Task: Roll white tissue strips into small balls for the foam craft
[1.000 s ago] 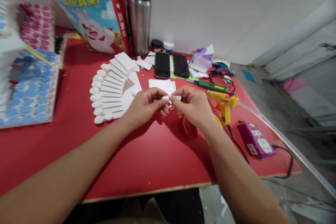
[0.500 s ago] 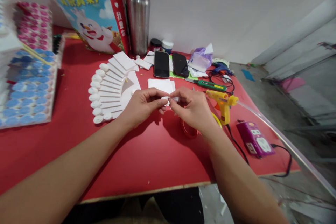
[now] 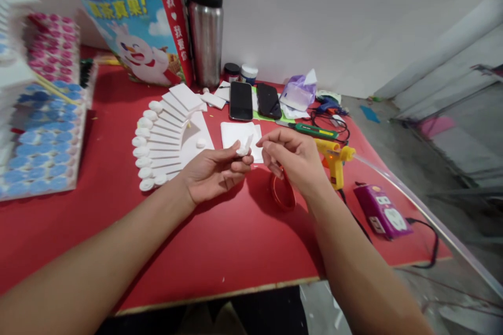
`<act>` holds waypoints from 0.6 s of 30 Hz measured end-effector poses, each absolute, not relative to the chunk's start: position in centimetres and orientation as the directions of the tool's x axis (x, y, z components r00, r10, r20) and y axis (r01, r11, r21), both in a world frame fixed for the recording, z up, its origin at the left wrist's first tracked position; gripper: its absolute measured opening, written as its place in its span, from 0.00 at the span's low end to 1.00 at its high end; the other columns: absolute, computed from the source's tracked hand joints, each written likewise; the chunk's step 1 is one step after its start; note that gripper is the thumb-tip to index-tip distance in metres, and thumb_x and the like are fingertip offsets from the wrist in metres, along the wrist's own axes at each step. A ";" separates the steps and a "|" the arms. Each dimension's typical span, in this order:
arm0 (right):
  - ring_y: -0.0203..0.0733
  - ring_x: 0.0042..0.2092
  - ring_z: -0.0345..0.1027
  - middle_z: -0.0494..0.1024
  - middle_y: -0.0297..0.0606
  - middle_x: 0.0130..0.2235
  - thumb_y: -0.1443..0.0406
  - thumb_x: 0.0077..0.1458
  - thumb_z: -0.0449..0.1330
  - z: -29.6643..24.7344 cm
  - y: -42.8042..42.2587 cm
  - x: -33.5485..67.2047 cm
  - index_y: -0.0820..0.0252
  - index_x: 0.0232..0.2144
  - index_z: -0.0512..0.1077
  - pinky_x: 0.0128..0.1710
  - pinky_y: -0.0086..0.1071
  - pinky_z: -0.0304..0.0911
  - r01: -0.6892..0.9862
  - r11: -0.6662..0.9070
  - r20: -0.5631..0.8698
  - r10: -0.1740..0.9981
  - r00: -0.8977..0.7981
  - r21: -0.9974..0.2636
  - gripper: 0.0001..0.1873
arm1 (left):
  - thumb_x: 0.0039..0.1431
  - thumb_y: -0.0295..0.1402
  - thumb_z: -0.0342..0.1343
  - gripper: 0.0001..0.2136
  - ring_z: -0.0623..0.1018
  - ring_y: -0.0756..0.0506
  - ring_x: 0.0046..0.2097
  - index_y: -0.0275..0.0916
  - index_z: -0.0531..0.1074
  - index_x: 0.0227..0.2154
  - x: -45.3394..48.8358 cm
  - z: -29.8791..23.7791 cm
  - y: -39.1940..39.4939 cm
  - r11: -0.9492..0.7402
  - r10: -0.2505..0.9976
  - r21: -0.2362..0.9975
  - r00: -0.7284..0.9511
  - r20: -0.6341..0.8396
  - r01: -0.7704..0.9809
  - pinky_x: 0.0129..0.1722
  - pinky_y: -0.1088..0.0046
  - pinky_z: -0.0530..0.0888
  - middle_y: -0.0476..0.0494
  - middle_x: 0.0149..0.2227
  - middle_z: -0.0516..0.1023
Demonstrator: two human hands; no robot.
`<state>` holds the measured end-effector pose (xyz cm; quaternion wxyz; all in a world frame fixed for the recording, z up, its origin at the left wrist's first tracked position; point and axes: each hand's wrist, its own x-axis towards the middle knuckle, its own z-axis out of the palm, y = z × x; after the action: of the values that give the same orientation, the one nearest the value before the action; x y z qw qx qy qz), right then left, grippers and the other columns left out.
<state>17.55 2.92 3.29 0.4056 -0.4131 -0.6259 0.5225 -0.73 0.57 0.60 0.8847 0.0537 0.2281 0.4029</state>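
My left hand [image 3: 214, 170] pinches a small white foam piece [image 3: 244, 146] between thumb and fingertips, above the red table [image 3: 220, 241]. Just right of it, my right hand [image 3: 293, 157] has its fingers curled and its thumb and forefinger drawn together, a short gap away from the piece; nothing shows in them. A fan of white foam strips with round white caps [image 3: 161, 138] lies left of my left hand. A sheet of white foam [image 3: 236, 131] lies behind both hands. A red ring [image 3: 282, 193] rests on the table under my right wrist.
A yellow glue gun [image 3: 336, 159] stands right of my right hand, by a purple power strip [image 3: 381, 209]. Two phones [image 3: 255, 99], a steel flask [image 3: 204, 21], a printed poster [image 3: 129, 15] and small jars sit at the back. Trays of blue and pink pieces [image 3: 43, 131] fill the left.
Both hands held the white piece together before. Now my right hand has let go and drawn slightly right, and my left hand has turned palm-up with the piece.
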 end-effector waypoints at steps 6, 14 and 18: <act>0.27 0.16 0.55 0.70 0.27 0.19 0.65 0.54 0.62 3.3 2.9 17.6 0.61 0.30 0.73 0.15 0.25 0.48 0.051 0.091 0.065 0.923 -0.379 -0.995 0.05 | 0.72 0.28 0.45 0.15 0.69 0.57 0.23 0.28 0.74 0.34 -1.1 0.1 0.3 0.744 0.668 0.257 0.678 -0.306 -0.617 0.17 0.91 0.68 0.41 0.30 0.69; 0.28 0.21 0.61 0.75 0.30 0.25 0.64 0.53 0.66 3.4 2.7 17.8 0.61 0.32 0.73 0.20 0.25 0.56 0.155 0.152 0.073 0.903 -0.423 -0.976 0.07 | 0.58 0.23 0.65 0.03 0.74 0.57 0.25 0.27 0.77 0.31 -0.9 -0.7 0.6 0.554 0.828 0.520 0.497 -0.262 -0.650 0.21 0.91 0.70 0.43 0.29 0.76; 0.31 0.26 0.67 0.76 0.33 0.27 0.64 0.53 0.67 2.9 2.9 17.9 0.61 0.32 0.72 0.24 0.25 0.60 0.256 0.258 0.131 0.895 -0.426 -0.931 0.08 | 0.50 0.27 0.73 0.09 0.74 0.56 0.25 0.30 0.77 0.29 -0.5 -0.9 0.8 0.425 0.892 0.665 0.410 -0.190 -0.615 0.23 0.89 0.71 0.47 0.24 0.76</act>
<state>17.92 2.86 2.86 0.3511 -0.4047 -0.7113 0.4550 -0.53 0.78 -0.95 0.7996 0.2565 0.2702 0.4710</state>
